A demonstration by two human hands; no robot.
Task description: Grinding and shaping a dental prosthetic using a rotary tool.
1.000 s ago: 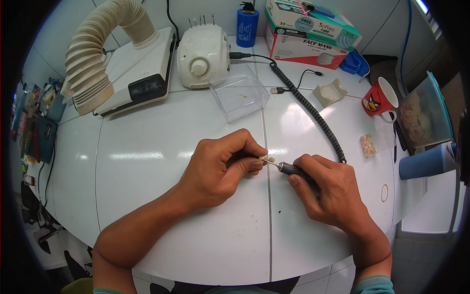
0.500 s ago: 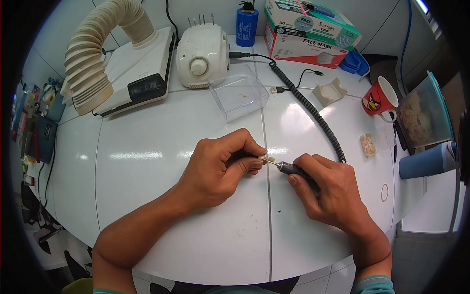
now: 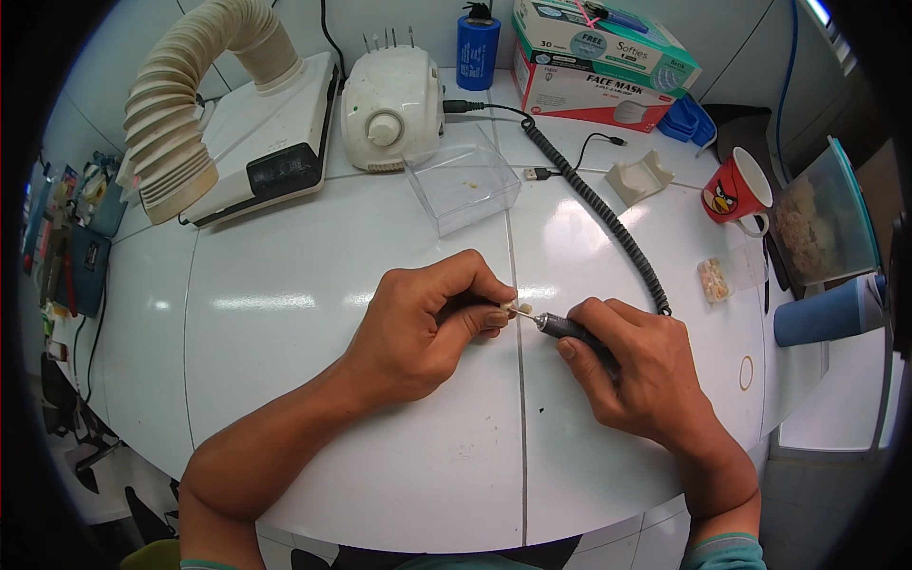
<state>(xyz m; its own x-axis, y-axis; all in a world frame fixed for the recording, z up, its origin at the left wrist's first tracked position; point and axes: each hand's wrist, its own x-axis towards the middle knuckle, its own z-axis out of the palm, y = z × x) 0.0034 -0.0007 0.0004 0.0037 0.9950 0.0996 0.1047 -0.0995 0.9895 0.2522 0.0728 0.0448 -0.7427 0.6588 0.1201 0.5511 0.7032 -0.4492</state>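
Observation:
Over the middle of the white worktop, my left hand (image 3: 418, 328) pinches a small cream-coloured piece (image 3: 516, 307) between thumb and fingers. My right hand (image 3: 636, 370) is wrapped round a dark rotary handpiece (image 3: 560, 327), whose thin metal bit (image 3: 526, 314) meets the cream piece or lies very close to it; exact contact is too small to tell. A coiled black cord (image 3: 608, 218) runs from near my right hand back to a white control unit (image 3: 389, 109) with a knob and several upright bits. A clear plastic lid or tray (image 3: 461, 190) lies beyond my hands.
A white machine with ribbed hose (image 3: 166, 123) stands back left, mask boxes (image 3: 598, 76) and a blue cylinder (image 3: 478, 52) at the rear. A cream holder (image 3: 640, 177), red mug (image 3: 736, 185), small container (image 3: 714, 281), rubber band (image 3: 747, 373), tub (image 3: 822, 218) and blue tumbler (image 3: 826, 312) sit rightward.

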